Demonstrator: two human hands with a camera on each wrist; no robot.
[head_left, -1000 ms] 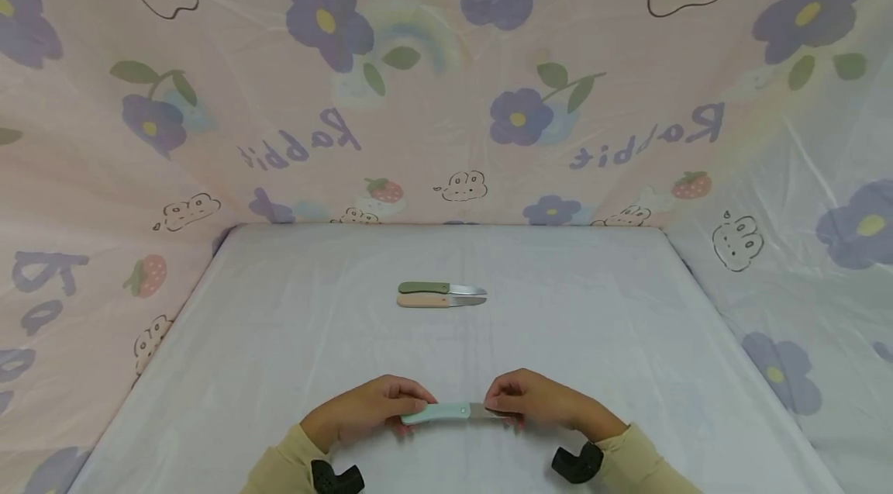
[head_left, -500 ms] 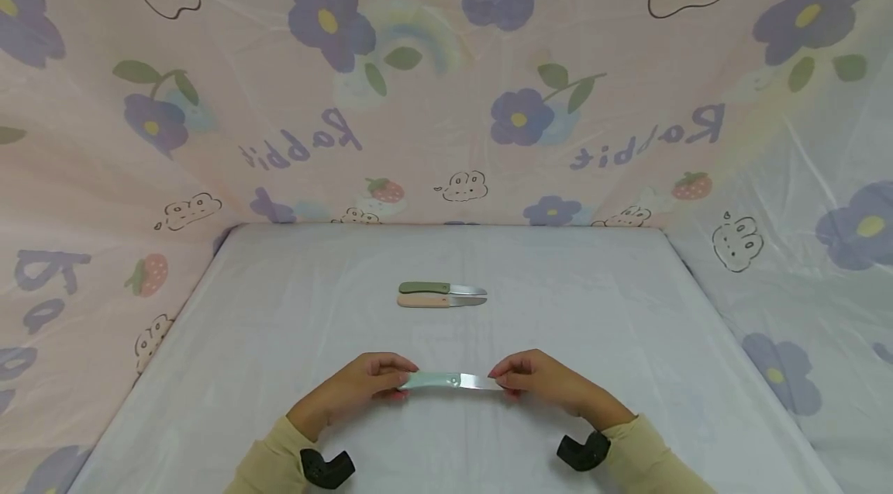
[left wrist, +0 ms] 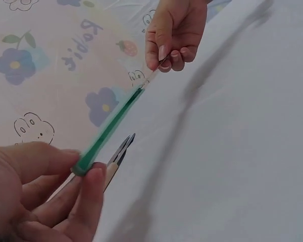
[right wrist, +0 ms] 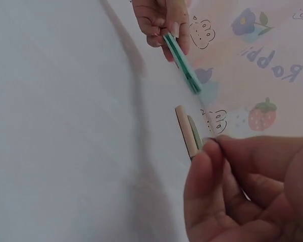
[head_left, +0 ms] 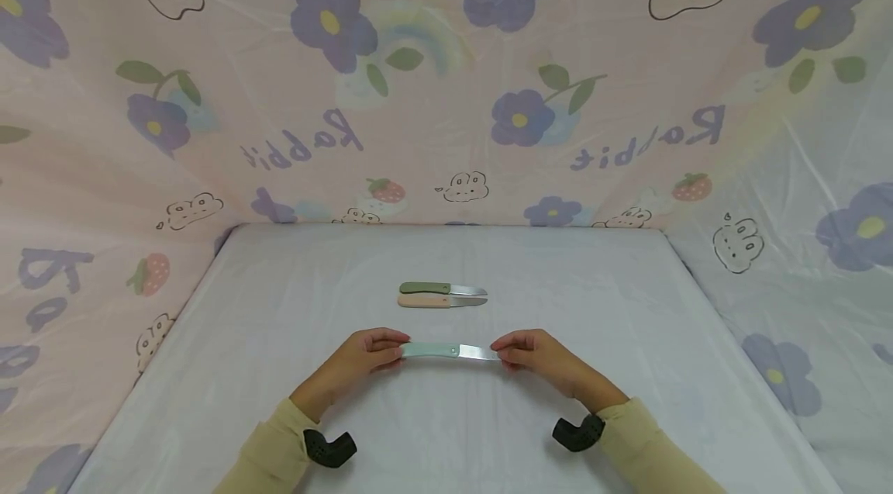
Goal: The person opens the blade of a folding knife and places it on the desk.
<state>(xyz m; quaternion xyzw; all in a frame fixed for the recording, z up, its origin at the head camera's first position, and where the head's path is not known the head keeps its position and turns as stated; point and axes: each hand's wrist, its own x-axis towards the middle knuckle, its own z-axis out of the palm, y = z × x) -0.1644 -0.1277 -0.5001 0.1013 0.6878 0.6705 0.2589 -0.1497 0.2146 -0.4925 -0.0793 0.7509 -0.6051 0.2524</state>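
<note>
A knife with a mint-green handle and a short silver blade is held level between both hands. My left hand pinches the handle's end between thumb and fingers. At the other end my right hand pinches the blade's tip, which the fingers hide. In the left wrist view the green handle slants up toward the right hand, raised over its shadow on the white surface. Just beyond it, in the head view, lie a knife with an olive-green handle and one with a beige handle, side by side, blades pointing right.
A white-covered table spreads around the hands. Pink printed fabric rises along its back and both sides. Black curved pieces sit at each wrist, one at the left cuff and another at the right cuff.
Both hands have carried the mint-green knife away from the body, toward the two lying knives. The left hand's hold has shifted outward to the handle's end. The lying knives stay put.
</note>
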